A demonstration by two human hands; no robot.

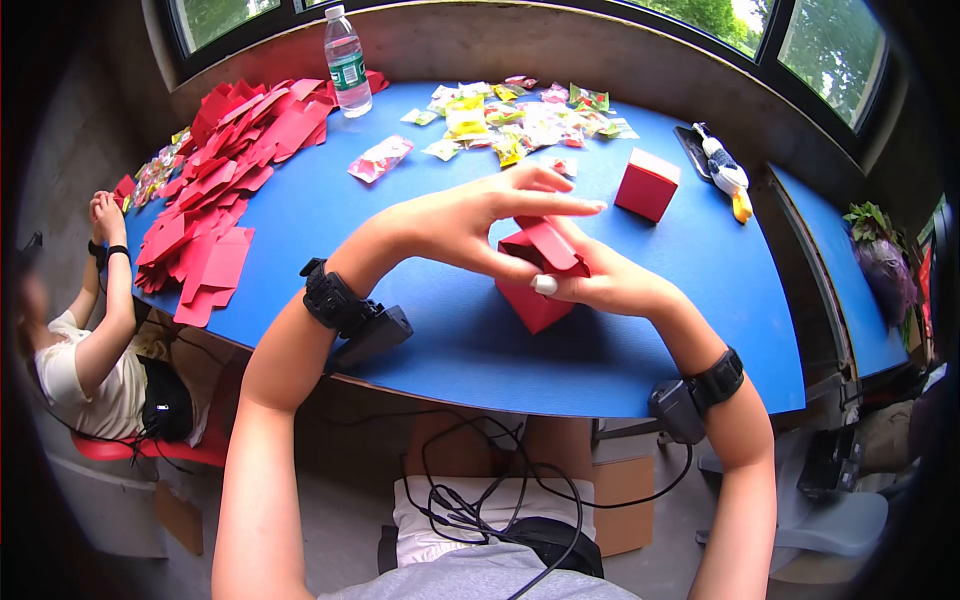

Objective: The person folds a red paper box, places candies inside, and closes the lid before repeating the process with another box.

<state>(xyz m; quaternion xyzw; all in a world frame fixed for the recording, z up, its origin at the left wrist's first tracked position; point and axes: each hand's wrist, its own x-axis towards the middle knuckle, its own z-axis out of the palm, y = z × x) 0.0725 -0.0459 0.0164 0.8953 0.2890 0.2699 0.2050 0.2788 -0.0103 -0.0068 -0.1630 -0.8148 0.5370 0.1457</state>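
Note:
A small red paper box [537, 307] stands in front of me over the blue table, its top flap raised and tilted. My left hand [470, 220] arches over the top from the left, its thumb against the box's upper edge and its fingers stretched across the flap. On the right side, my right hand [615, 280] grips the box, with the thumb at the front and the other fingers partly hidden behind it. Farther back on the right stands a closed red box [648, 185].
Flat red box blanks [205, 205] are heaped on the left. Wrapped candies [510, 120] lie at the back, near a water bottle [347, 65]. A duck-like plush item [727, 172] lies at right. Another person [95, 350] sits at left. Cables [490, 490] cross my lap.

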